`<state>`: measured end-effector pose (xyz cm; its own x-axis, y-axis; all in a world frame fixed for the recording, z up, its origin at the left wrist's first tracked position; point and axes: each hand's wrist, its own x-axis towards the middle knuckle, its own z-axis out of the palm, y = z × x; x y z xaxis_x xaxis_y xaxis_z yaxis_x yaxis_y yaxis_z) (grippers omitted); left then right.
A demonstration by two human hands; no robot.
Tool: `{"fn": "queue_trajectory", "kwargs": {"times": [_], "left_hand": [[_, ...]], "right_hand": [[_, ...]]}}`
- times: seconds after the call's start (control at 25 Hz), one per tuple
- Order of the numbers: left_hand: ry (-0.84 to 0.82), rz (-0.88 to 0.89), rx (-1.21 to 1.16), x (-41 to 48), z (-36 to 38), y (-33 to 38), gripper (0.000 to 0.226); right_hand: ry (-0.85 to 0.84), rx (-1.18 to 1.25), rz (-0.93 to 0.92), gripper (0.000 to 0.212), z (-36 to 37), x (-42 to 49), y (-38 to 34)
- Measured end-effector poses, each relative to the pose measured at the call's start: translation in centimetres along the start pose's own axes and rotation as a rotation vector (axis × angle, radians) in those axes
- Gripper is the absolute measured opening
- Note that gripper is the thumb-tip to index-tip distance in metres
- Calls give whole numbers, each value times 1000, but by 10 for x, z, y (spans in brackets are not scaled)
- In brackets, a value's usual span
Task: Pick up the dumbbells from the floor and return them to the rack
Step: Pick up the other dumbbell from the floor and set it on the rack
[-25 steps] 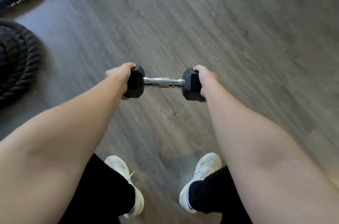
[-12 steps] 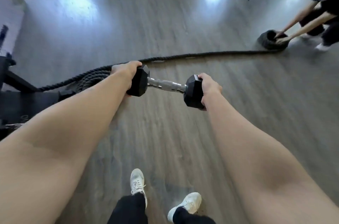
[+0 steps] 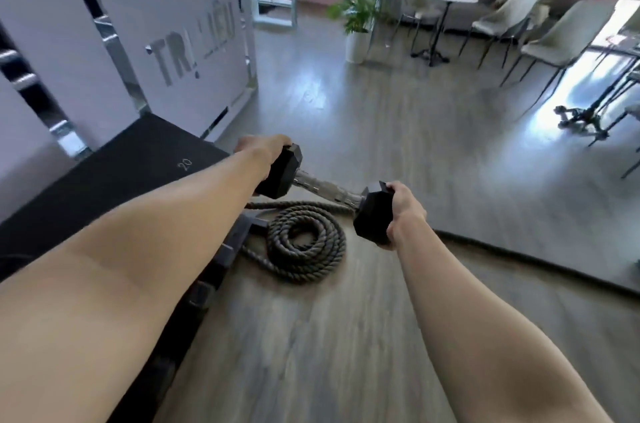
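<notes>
A black hex dumbbell (image 3: 322, 188) with a chrome handle hangs in the air in front of me, tilted down to the right. My left hand (image 3: 259, 149) grips its left head from the outer side. My right hand (image 3: 403, 211) grips its right head the same way. Both arms are stretched forward. A black rack (image 3: 138, 163) with a flat top marked "20" stands at the left, just under and beside my left arm; its shelves are mostly hidden by that arm.
A coiled thick battle rope (image 3: 301, 244) lies on the wooden floor below the dumbbell, its tail running right. A white partition wall (image 3: 166, 42) rises behind the rack. A potted plant (image 3: 358, 21), a round table (image 3: 450, 0) and chairs (image 3: 554, 38) stand at the far right.
My view has swung up and left from the floor to the room, bringing the rack and the coiled rope in front of me. Both hands keep hold of the dumbbell, now tilted more.
</notes>
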<state>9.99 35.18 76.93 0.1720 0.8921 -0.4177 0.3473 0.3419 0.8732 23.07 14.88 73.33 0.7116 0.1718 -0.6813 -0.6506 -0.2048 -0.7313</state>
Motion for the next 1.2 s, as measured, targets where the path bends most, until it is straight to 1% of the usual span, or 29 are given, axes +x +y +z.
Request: {"fn": "queue_trajectory", "kwargs": {"times": [0.08,0.28,0.48,0.56,0.64,0.72,0.8,0.88,0.96,1.08,1.2], "left_hand": [[67,1,-41,35,-45,3,53],[282,-59,-31,117,-155,-9,49],[444,-204,-50,186,-236,-19,45],[518,-261,-72,209,-262,-19,41],[592,-284,-74,235,-289,-26,44],[602,-342,-36,258,-310,-34,47],[593,-382,-20,287,-329,-48,48],[556,-430,7,319,-345,-67,49],[550,-459,33,346,-359,-89,51],[523,-504,121,383,-367,-117,66],[450,-529,227,411,-367,-143,76]], "right_hand": [[-55,-14,3,52,61,0,8],[-216,-117,36,47,210,6,34],[-372,-252,114,62,345,15,58],[-417,-319,123,65,388,12,64],[-428,-350,143,62,432,15,79],[-433,-391,186,57,466,14,96],[-425,-417,220,58,495,19,117],[-379,-445,262,60,523,28,146],[-350,-477,317,54,543,35,177],[-257,-461,422,41,560,52,215],[-198,-448,467,41,567,67,248]]}}
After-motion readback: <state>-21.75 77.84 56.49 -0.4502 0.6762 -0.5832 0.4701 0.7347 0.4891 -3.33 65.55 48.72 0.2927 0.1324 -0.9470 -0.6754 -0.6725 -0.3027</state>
